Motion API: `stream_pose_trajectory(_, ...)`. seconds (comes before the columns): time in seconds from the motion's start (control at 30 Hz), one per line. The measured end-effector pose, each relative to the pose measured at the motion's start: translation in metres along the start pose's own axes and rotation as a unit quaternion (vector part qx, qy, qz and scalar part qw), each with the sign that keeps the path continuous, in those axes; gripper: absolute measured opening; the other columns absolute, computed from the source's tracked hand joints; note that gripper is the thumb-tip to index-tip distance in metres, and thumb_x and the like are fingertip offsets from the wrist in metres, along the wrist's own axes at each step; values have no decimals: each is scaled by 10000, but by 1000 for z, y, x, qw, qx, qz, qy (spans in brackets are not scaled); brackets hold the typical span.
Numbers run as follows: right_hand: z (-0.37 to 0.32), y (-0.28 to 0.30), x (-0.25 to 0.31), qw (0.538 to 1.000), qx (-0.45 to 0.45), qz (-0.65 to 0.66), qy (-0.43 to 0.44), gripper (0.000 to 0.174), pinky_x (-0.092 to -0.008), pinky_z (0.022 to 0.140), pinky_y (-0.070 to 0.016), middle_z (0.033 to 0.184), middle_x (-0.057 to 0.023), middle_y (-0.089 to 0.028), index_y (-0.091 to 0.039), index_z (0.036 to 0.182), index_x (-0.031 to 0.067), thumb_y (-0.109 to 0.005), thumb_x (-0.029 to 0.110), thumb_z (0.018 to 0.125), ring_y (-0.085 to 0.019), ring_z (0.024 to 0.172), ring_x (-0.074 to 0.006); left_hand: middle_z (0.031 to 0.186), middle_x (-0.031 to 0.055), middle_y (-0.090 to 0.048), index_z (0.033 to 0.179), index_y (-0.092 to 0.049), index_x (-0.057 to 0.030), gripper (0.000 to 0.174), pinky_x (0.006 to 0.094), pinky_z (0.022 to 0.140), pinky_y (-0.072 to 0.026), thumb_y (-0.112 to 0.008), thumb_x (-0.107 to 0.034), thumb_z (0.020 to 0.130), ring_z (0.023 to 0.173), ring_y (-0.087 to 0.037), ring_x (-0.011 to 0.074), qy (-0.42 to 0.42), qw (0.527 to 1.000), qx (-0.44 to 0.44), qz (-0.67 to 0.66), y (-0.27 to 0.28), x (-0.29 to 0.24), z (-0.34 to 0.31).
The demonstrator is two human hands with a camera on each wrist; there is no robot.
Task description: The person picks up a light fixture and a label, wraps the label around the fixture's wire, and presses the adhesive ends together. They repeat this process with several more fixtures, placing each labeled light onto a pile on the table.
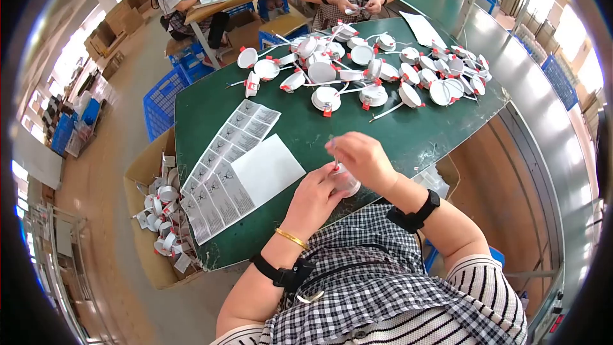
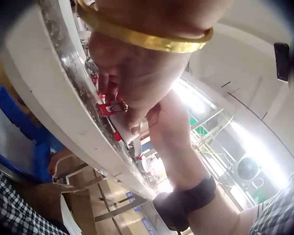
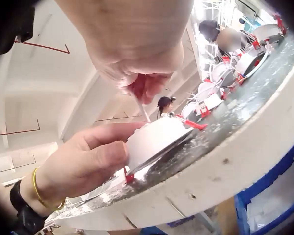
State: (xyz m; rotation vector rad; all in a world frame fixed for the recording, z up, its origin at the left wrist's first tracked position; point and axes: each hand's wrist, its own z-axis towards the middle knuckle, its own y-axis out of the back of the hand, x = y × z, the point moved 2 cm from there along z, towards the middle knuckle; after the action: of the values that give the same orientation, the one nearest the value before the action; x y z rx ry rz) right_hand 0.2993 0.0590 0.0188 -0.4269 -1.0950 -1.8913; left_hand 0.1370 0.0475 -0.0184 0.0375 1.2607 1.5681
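Observation:
A round white lamp housing with red clips (image 3: 157, 139) is gripped by the left hand (image 3: 90, 159), its thumb and fingers around the side, at the table's near edge. In the head view the left hand (image 1: 313, 198) holds this housing (image 1: 346, 182) from the left. Above it the right hand (image 1: 364, 160) pinches the white cable that rises from the housing; in the right wrist view the cable (image 3: 143, 110) runs up into the curled fingers of the right hand (image 3: 137, 58). The left wrist view shows the left hand (image 2: 137, 73) close up, with a red clip (image 2: 110, 108) by its fingers.
Many similar white housings (image 1: 321, 72) lie heaped across the far side of the green table (image 1: 319, 129). Printed label sheets (image 1: 220, 176) and a blank white sheet (image 1: 268, 169) lie left of the hands. A carton of housings (image 1: 153, 268) stands at the left; another person sits opposite.

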Motion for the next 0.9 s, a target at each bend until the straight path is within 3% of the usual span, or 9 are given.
stream_pose_trajectory(0.1,-5,-5,20,960,41,-110,254,317,-323,619,-516,851,-70,-626,-621,955,37,-669,85,645,-609,746,-232,1185,96,-566,1060,-643,-68,308,381,846,-487,-693,-150,768,1008,-571,284,61,991,121,3,1,4,3)
stream_pose_trajectory(0.17,1,2,16,981,-29,-90,167,319,-322,622,-516,839,-77,-620,-619,958,22,-674,27,644,-601,726,-240,1149,98,-568,1031,-638,-74,259,393,832,-487,-674,-146,784,986,-567,298,-2,999,43,-33,0,5,7)
stream_pose_trajectory(0.33,-8,-5,11,990,-65,-53,115,280,-302,606,-507,865,-82,-628,-596,1003,8,-669,-18,734,-597,702,-221,1196,89,-559,1069,-626,-97,291,385,842,-489,-678,-135,785,1025,-563,290,7,996,77,-42,-7,11,9)
stream_pose_trajectory(0.4,-12,-4,11,990,-112,49,-74,253,-286,574,-491,903,-87,-637,-559,1057,4,-649,21,821,-593,692,-182,1211,97,-554,1066,-635,-104,285,369,870,-483,-685,-138,788,1049,-559,291,-44,995,27,-81,-2,6,9)
stream_pose_trajectory(0.53,-12,10,22,983,-138,-76,-90,409,-263,588,-462,1092,-120,-593,-513,1171,29,-683,40,799,-552,755,-154,1189,104,-552,1032,-652,-107,260,356,899,-461,-704,-147,780,1037,-561,293,12,996,-20,-89,37,-3,3)
stream_pose_trajectory(0.6,-3,15,45,977,-172,-121,-36,435,-308,722,-467,1158,-116,-563,-532,1168,44,-687,14,763,-562,903,-205,960,79,-599,869,-663,-88,121,371,838,-461,-702,-156,778,940,-575,273,26,996,-62,-65,67,20,-3)
stream_pose_trajectory(0.67,7,3,71,974,-106,-171,109,437,-363,856,-434,1163,-113,-562,-555,1143,56,-687,3,729,-546,1031,-277,884,88,-608,831,-653,-72,95,375,791,-470,-688,-145,781,877,-587,269,56,987,-145,32,101,51,-15)
stream_pose_trajectory(0.77,14,-68,80,991,22,-97,85,386,-402,947,-402,1197,-124,-560,-566,1147,44,-636,42,767,-500,1170,-297,882,97,-619,834,-662,-68,88,381,803,-460,-647,-149,803,904,-588,281,156,961,-164,160,136,100,-37)
stream_pose_trajectory(0.9,16,-157,58,962,152,-205,94,422,-400,1009,-364,1327,-185,-470,-476,1255,-14,-498,135,860,-411,1273,-314,929,67,-625,865,-682,-116,111,418,845,-409,-622,-191,809,925,-582,264,179,937,-134,269,142,130,-50)
